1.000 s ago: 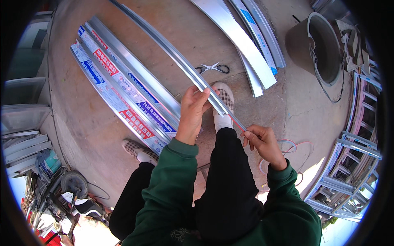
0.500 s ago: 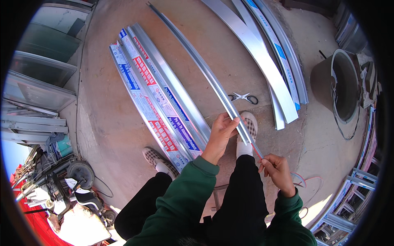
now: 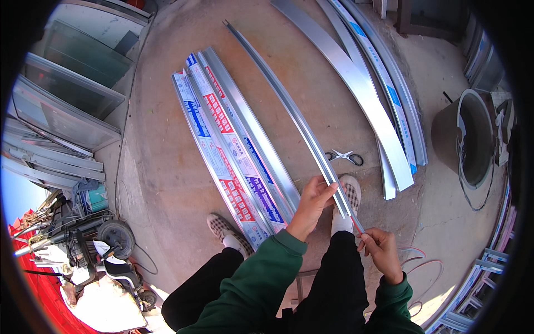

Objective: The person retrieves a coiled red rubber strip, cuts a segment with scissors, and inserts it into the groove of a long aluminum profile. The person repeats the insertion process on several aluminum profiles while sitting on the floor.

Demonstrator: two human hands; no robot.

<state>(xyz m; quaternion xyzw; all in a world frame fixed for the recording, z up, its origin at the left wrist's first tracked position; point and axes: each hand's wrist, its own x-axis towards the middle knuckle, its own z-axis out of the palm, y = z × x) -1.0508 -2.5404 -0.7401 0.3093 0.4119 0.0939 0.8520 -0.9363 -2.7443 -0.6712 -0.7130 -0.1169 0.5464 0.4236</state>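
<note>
Since the earlier shot the hands have slid lower along the strip. Right hand (image 3: 382,253) pinches a thin red strip (image 3: 357,224) at 5 o'clock, grip clamped together on it. Left hand (image 3: 312,201) closes around the long metal channel (image 3: 289,108), running toward 12. Scissors (image 3: 345,157) lie on the concrete floor (image 3: 167,183) beyond, bucket (image 3: 464,136) at 3.

Green sleeves (image 3: 250,289), black trousers (image 3: 334,289), checkered shoes (image 3: 349,195)

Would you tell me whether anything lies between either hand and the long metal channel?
Nothing visible does. The left hand already grips the metal channel near its close end, and the right hand pinches a thin red strip at that end.
</note>
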